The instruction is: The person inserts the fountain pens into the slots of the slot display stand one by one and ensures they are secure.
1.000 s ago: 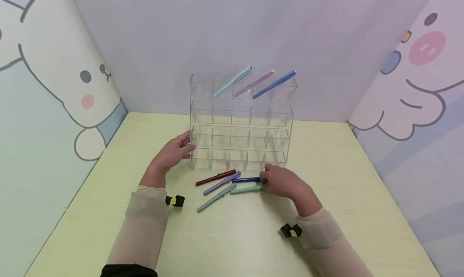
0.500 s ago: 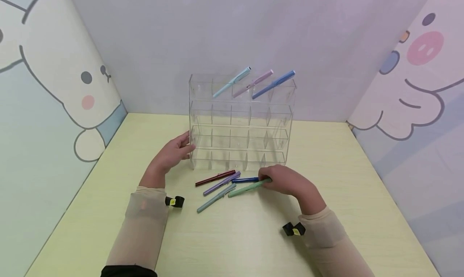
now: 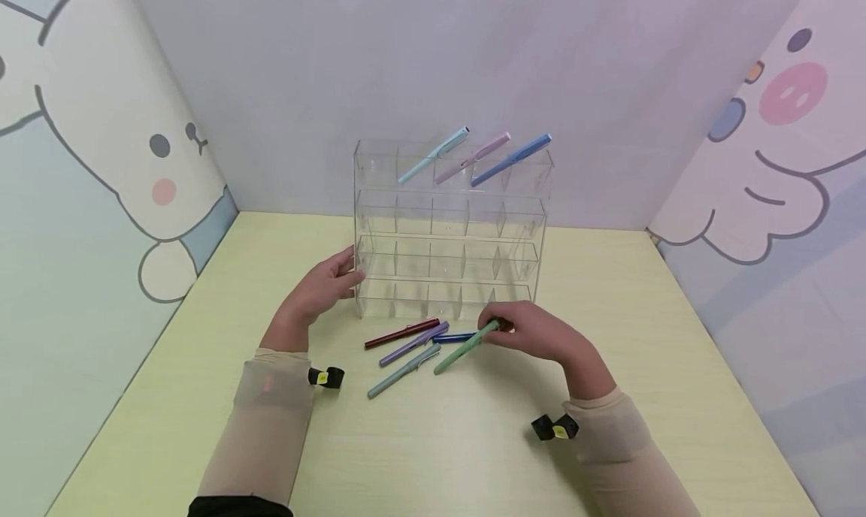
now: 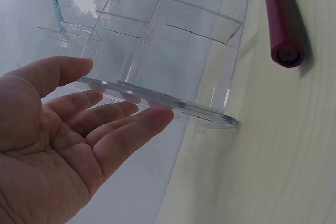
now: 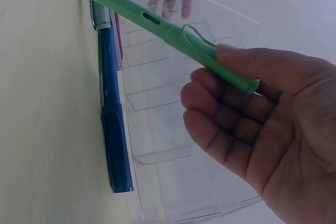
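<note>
My right hand (image 3: 531,329) pinches a green pen (image 5: 163,32) near its cap end, between thumb and fingers. The pen slants, its other end low by the table. A dark blue pen (image 5: 113,114) lies just beneath that hand. My left hand (image 3: 318,291) has relaxed fingers (image 4: 131,142) touching the side panel of a clear tiered display rack (image 3: 446,209); its thumb is apart from the fingers. Left of the green pen lie a dark red pen (image 3: 402,334), a purple pen (image 3: 414,343) and a grey-green pen (image 3: 404,371).
On the rack's top tier rest a light blue pen (image 3: 433,155), a pink pen (image 3: 472,158) and a blue pen (image 3: 511,160), all slanted. The rack stands on a pale wood table (image 3: 419,457), before a grey back wall (image 3: 433,51). Cartoon-printed walls flank both sides.
My right hand has lifted the green pen's cap end off the table and tilted it more steeply. The left hand stays at the rack's side.
</note>
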A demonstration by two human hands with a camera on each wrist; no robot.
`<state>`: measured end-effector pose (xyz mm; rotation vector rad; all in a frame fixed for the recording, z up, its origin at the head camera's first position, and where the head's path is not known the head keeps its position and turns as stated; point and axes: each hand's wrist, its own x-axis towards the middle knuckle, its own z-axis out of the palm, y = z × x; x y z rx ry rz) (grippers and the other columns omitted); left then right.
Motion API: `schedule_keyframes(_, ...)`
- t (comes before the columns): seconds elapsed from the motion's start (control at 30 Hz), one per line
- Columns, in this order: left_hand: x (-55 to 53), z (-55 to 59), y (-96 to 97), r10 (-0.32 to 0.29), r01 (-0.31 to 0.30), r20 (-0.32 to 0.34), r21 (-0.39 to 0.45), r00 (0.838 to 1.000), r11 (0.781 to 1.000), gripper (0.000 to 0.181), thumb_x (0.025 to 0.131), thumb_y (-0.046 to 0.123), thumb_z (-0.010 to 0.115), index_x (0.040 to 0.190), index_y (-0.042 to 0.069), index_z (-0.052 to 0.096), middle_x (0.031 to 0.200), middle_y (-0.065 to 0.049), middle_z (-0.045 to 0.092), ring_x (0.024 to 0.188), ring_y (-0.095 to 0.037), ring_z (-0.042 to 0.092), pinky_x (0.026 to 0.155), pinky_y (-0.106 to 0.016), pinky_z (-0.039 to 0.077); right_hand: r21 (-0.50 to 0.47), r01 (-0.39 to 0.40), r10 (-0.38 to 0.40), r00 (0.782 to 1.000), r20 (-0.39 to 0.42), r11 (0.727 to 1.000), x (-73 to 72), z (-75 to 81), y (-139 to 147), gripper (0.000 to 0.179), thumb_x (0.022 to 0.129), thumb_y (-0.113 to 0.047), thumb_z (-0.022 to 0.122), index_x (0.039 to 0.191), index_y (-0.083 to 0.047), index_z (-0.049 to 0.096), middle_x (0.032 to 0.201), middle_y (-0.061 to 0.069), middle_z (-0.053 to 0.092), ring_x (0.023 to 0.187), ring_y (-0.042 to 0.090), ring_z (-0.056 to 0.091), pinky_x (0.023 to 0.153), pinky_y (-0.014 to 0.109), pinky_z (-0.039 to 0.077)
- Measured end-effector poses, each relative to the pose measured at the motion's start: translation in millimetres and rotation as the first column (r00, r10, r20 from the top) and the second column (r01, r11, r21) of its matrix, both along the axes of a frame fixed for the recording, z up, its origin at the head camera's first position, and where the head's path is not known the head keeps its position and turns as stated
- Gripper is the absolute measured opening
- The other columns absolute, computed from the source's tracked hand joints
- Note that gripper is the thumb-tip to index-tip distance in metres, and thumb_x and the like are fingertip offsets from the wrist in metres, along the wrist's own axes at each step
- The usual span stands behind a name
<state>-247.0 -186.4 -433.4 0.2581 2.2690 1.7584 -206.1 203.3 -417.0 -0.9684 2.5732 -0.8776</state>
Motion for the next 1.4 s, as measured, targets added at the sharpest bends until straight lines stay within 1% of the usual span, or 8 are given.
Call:
schedule_keyframes(0.2, 0.7, 0.8, 0.3, 0.001, -0.001, 0.001, 0.004, 1.000, 1.000, 0.071, 0.101, 0.028, 0.057, 0.159, 0.020, 0.017, 0.160, -0.010, 0.032, 0.138, -0.035, 0.043, 0.105, -0.054, 0.045, -0.156, 0.023, -0.018, 0.999, 0.035, 0.987, 0.9, 6.3, 3.9, 0.008, 0.093, -0.036, 0.068, 0.100, -0.034, 0.064, 0.086, -0.009, 0.064, 0.071, 0.015, 0.058, 0.061, 0.028, 0.049)
schedule_keyframes(0.37, 0.9, 1.4, 0.3, -0.005, 0.005, -0.007, 0.007, 1.000, 1.000, 0.070, 0.101, 0.028, 0.056, 0.159, 0.020, 0.017, 0.160, -0.010, 0.032, 0.139, -0.035, 0.042, 0.105, -0.054, 0.044, -0.336, 0.047, -0.028, 0.998, 0.061, 0.941, 1.4, 10.5, 4.2, 0.014, 0.094, -0.025, 0.068, 0.108, -0.026, 0.067, 0.100, -0.005, 0.069, 0.068, 0.019, 0.057, 0.059, 0.027, 0.049)
schedule_keyframes(0.47, 0.7, 1.3, 0.1, -0.006, 0.006, -0.013, 0.006, 1.000, 1.000, 0.070, 0.102, 0.027, 0.056, 0.159, 0.020, 0.017, 0.159, -0.010, 0.032, 0.139, -0.036, 0.042, 0.105, -0.054, 0.044, -0.467, 0.053, -0.023, 0.997, 0.070, 0.883, 1.1, 11.2, 3.6, 0.020, 0.095, -0.014, 0.066, 0.115, -0.016, 0.064, 0.107, 0.004, 0.071, 0.076, 0.017, 0.064, 0.066, 0.026, 0.055)
schedule_keyframes(0.63, -0.4, 0.6, -0.1, -0.009, 0.009, -0.008, 0.001, 1.000, 1.000, 0.069, 0.102, 0.026, 0.055, 0.159, 0.020, 0.016, 0.160, -0.010, 0.030, 0.139, -0.035, 0.041, 0.104, -0.053, 0.045, -0.652, 0.092, -0.055, 0.995, 0.078, 0.753, 0.9, 11.0, 1.8, 0.030, 0.096, -0.003, 0.061, 0.125, -0.001, 0.055, 0.108, 0.022, 0.069, 0.093, 0.022, 0.072, 0.081, 0.037, 0.060)
schedule_keyframes(0.87, -1.2, 0.5, -1.5, -0.012, 0.012, -0.010, 0.008, 1.000, 1.000, 0.067, 0.103, 0.024, 0.053, 0.159, 0.022, 0.016, 0.160, -0.007, 0.032, 0.139, -0.034, 0.042, 0.104, -0.053, 0.045, -0.778, 0.174, -0.175, 0.981, 0.084, 0.603, -1.8, 10.0, -3.1, 0.039, 0.097, -0.006, 0.061, 0.134, -0.004, 0.050, 0.107, 0.017, 0.070, 0.095, 0.022, 0.072, 0.079, 0.039, 0.060)
schedule_keyframes(1.07, -0.3, -2.1, -1.9, -0.018, 0.018, -0.004, 0.002, 1.000, 1.000, 0.070, 0.102, 0.029, 0.055, 0.159, 0.022, 0.016, 0.158, -0.004, 0.035, 0.138, -0.035, 0.044, 0.105, -0.053, 0.044, -0.872, 0.150, -0.212, 0.976, 0.054, 0.465, -10.2, 9.4, -10.4, 0.042, 0.096, -0.001, 0.060, 0.134, -0.003, 0.042, 0.106, 0.016, 0.070, 0.092, 0.024, 0.073, 0.078, 0.041, 0.060)
schedule_keyframes(1.17, 0.1, -2.7, -1.8, -0.013, 0.013, -0.005, -0.001, 1.000, 1.000, 0.070, 0.101, 0.030, 0.056, 0.159, 0.022, 0.016, 0.158, -0.004, 0.035, 0.138, -0.034, 0.044, 0.105, -0.053, 0.044, -0.893, 0.128, -0.229, 0.973, 0.030, 0.431, -17.5, 12.5, -15.6, 0.043, 0.095, 0.000, 0.061, 0.133, 0.000, 0.040, 0.106, 0.019, 0.069, 0.092, 0.024, 0.073, 0.078, 0.040, 0.060)
schedule_keyframes(1.4, 1.4, -0.5, -0.2, -0.016, 0.016, -0.004, 0.005, 1.000, 1.000, 0.068, 0.103, 0.021, 0.052, 0.159, 0.018, 0.014, 0.160, -0.010, 0.029, 0.140, -0.035, 0.041, 0.105, -0.054, 0.044, -0.909, 0.103, -0.261, 0.965, -0.007, 0.404, -35.1, 29.2, -21.6, 0.040, 0.095, -0.001, 0.061, 0.130, -0.001, 0.043, 0.107, 0.021, 0.068, 0.091, 0.023, 0.073, 0.078, 0.039, 0.060)
